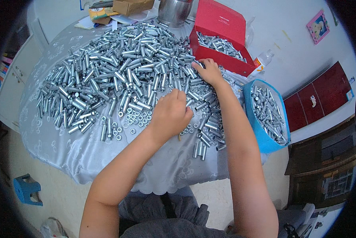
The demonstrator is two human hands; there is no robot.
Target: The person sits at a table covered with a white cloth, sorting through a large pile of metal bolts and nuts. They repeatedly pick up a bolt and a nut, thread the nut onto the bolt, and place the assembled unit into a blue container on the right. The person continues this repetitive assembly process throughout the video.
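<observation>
A big heap of silvery metal sleeves covers a table under a grey patterned cloth. My left hand hovers curled over the near edge of the heap, beside a scatter of small metal nuts; whether it holds anything is hidden. My right hand reaches farther in, fingers bent down onto the sleeves just in front of a red cardboard box partly filled with sleeves. A blue bin full of sleeves stands at my right.
A steel pot and brown cardboard boxes sit at the table's far side. A white plastic bottle lies right of the red box. A small blue stool stands on the floor at the left; dark red cabinets are on the right.
</observation>
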